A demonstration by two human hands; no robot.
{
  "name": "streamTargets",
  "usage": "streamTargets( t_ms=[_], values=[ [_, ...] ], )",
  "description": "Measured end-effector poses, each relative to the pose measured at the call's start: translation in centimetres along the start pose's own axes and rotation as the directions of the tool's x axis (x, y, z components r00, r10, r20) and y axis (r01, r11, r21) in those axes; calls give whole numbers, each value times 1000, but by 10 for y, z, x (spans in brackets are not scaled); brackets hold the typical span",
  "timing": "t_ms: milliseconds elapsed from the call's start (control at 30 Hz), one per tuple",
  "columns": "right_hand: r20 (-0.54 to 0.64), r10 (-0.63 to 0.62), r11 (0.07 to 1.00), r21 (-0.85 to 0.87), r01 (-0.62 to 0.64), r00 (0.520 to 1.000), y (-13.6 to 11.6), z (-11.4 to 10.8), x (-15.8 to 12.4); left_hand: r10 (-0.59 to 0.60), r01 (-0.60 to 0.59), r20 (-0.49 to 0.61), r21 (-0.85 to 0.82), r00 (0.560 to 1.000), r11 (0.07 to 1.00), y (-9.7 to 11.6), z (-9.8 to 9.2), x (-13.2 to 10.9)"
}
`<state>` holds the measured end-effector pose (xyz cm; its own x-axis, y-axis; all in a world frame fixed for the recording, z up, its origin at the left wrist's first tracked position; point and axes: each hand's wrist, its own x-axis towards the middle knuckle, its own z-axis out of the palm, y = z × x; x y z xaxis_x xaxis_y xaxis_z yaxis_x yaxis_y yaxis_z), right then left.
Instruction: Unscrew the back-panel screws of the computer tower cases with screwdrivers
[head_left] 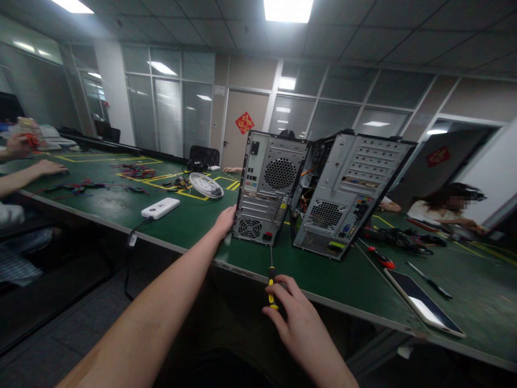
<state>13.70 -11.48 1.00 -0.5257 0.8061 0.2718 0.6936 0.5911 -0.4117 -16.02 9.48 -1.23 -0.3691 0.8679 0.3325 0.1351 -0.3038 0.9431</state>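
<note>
A computer case stands upright near the table edge, its rear panel with fan grilles turned to me. My left hand rests against its left side, low down, with the fingers mostly hidden by the case. In my right hand, thumb and fingers are closed round the yellow and black handle of a screwdriver. Its shaft points up at the lower edge of the rear panel; whether the tip sits on a screw is too small to tell. A second computer case, its side open, stands just right of the first.
On the green table are a white power bank with a cable, a white round grille and loose wires. At right lie a red screwdriver, a pen, a phone and black cables. Other people sit around.
</note>
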Motion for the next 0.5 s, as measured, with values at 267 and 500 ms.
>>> streamTargets(
  t_ms=[267,500],
  values=[
    [47,-51,998,-36,53,998,0,2,-2,-16,16,-5,-16,1000,1000,0,0,0],
    [48,-50,998,-29,51,998,-2,-1,-4,-12,12,-1,-26,1000,1000,-3,1,1]
  ],
)
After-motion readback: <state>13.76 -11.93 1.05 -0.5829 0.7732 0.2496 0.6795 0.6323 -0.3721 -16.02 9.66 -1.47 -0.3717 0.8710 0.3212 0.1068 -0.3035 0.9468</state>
